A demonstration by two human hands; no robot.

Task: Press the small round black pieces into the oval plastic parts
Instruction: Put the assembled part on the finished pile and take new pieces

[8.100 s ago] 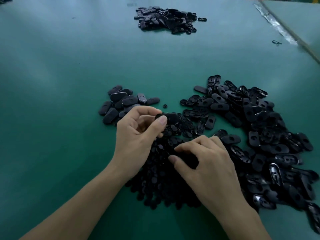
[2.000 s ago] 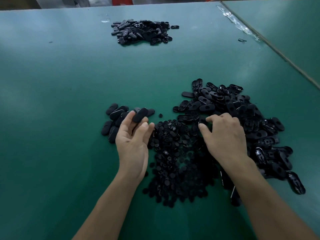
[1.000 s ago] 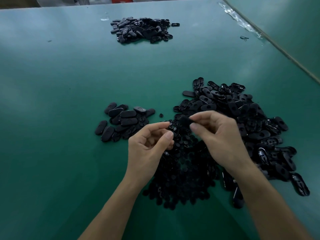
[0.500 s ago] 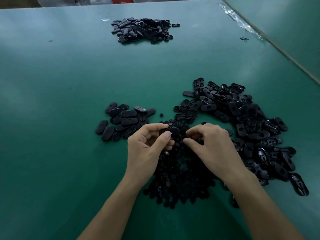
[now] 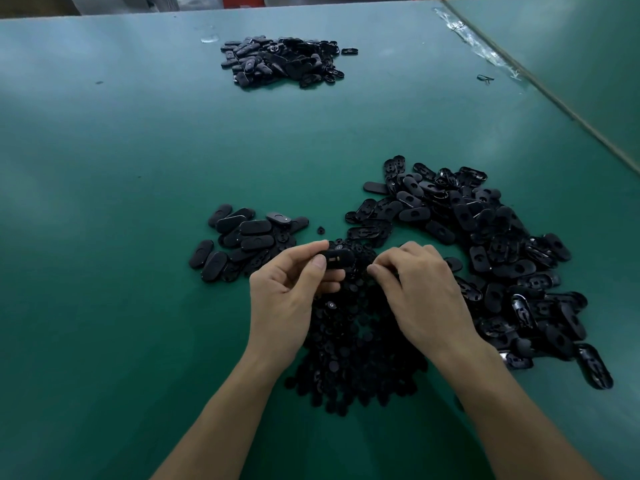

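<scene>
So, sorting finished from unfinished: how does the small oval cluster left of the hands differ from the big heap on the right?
The left cluster holds few ovals, the right heap far more. The left cluster's ovals mostly lie smooth side up; the right heap's lie jumbled, many showing holes or hollow insides. Both are black.

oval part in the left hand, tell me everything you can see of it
The oval plastic part is black, rounded at both ends, smooth like moulded plastic, with a small pale mark near its middle. It lies roughly level, long axis left to right, above the pile of small round black pieces. The left hand pinches its left end between thumb and fingers; its right end is free.
</scene>
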